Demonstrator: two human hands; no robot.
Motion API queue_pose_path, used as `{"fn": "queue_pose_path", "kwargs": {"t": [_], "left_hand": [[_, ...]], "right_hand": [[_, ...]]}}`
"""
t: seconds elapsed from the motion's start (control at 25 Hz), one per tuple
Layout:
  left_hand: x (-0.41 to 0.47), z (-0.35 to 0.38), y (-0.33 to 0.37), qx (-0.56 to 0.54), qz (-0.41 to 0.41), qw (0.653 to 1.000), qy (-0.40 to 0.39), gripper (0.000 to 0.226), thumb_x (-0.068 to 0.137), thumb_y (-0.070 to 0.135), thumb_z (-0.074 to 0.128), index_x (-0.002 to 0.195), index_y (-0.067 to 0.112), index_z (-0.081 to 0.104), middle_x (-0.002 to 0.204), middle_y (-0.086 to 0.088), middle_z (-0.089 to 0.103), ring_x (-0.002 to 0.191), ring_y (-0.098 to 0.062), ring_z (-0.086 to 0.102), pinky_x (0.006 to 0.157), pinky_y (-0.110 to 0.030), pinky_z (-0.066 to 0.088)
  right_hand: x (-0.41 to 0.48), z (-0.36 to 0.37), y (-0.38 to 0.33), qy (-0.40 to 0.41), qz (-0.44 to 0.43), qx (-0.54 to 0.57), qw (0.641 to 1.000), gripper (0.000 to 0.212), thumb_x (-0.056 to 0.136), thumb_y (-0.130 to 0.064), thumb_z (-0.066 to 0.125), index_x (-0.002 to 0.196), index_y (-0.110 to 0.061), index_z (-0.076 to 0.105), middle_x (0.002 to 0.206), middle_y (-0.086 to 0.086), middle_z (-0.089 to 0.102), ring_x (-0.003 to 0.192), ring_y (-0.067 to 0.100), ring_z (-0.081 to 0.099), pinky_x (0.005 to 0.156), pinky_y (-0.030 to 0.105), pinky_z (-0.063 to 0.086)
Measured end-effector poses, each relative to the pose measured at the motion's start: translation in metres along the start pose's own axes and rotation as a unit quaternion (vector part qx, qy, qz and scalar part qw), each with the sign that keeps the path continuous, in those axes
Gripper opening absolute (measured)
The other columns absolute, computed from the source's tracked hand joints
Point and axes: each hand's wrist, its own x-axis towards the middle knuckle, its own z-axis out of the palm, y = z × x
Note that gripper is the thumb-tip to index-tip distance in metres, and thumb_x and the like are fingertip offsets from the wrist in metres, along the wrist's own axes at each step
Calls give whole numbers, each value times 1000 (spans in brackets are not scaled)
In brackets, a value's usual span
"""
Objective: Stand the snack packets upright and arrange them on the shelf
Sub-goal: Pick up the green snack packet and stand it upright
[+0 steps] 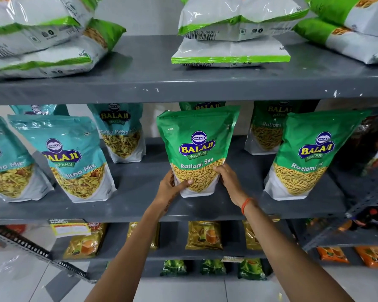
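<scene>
Fingers of left hand [172,184] and right hand [228,178] clasp green packet [198,149] upright on middle shelf [140,192]; neighbours already stand; top-shelf packets [231,49] still flat.

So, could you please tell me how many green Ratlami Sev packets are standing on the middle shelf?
4: one in both hands at centre, one behind it, one front right, one behind that. More may be hidden.
</scene>
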Motion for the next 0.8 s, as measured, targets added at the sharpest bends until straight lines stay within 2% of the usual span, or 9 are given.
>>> {"fn": "queue_pose_path", "kwargs": {"t": [0.16,0.32,0.44,0.52,0.68,0.8], "left_hand": [[1,14,-3,26,-3,1000,-6,40,72,9,78,104,24,61,101,8,71,88,-3,70,67,-15,54],[-2,43,-11,50,5,999,-16,41,72,12,79,105,27,59,101,12,70,87,3,68,66,-13,54],[-3,48,-14,51,9,999,-14,41,72,13,79,103,30,59,98,19,70,87,3,68,66,-12,53],[-2,47,-14,57,9,998,-12,41,72,13,79,102,31,59,98,19,70,87,4,68,66,-11,53],[-2,45,-14,62,5,998,-19,44,72,15,79,110,26,58,106,10,69,92,1,68,71,-15,55],[-2,46,-15,54,13,998,-15,46,73,11,78,113,21,57,109,6,69,95,-3,68,73,-17,55]], "right_hand": [[-5,-15,10,34,-12,-12,999,14,84,-22,56,96,-24,62,98,-10,70,85,-4,67,62,7,48],[-16,-40,17,64,11,-4,998,21,75,-33,57,95,-31,63,90,-25,72,82,-15,63,71,22,43],[-19,-45,17,49,14,-12,999,26,70,-41,60,95,-41,65,93,-30,71,88,-15,62,76,25,42],[-18,-44,15,47,11,-10,999,28,68,-43,61,95,-44,65,96,-29,71,91,-13,63,77,24,43],[-22,-44,17,54,-14,-15,998,28,70,-41,61,99,-41,64,98,-26,72,94,-8,65,69,9,50],[-26,-39,23,60,-39,-31,997,29,73,-31,63,100,-39,57,95,-24,72,93,-6,66,69,10,52]]}}
